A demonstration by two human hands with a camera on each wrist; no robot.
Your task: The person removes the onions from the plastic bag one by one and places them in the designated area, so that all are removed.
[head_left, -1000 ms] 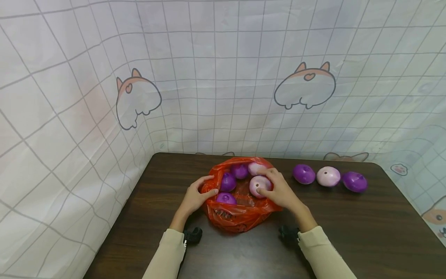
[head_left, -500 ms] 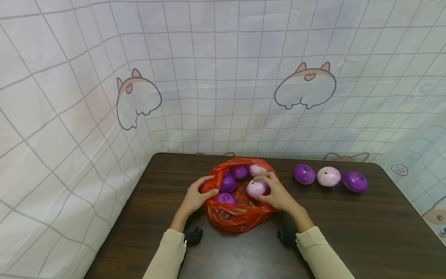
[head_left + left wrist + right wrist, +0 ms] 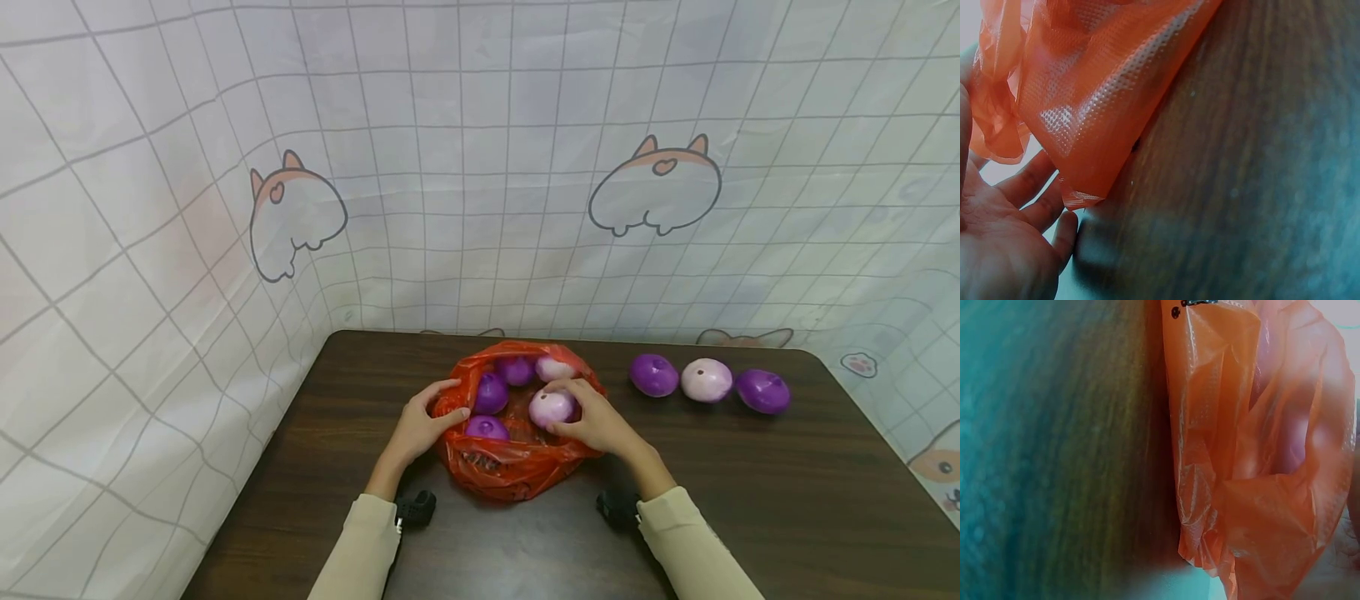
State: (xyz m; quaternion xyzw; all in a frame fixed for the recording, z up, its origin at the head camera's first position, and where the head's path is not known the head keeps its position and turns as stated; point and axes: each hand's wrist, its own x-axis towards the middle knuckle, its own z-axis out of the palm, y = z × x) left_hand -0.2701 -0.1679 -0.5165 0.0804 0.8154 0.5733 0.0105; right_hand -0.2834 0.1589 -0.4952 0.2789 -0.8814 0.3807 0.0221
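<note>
A red plastic bag stands with its mouth spread wide on the dark wooden table. My left hand holds its left rim, thumb over the edge and fingers outside; in the left wrist view the fingers of that hand lie behind the orange-looking plastic. Inside the bag's right side, my right hand grips a shiny pale pink onion between thumb and fingers. Several other onions lie in the bag: purple ones at the left and back, plus a pale one at the back right.
Right of the bag, a purple onion, a pale onion and another purple onion sit in a row on the table. A white gridded cloth hangs behind and at the sides.
My right hand has shifted slightly left with the pale onion, which has turned so its dark hole faces more upward and away. My left hand stays at the bag's rim.
</note>
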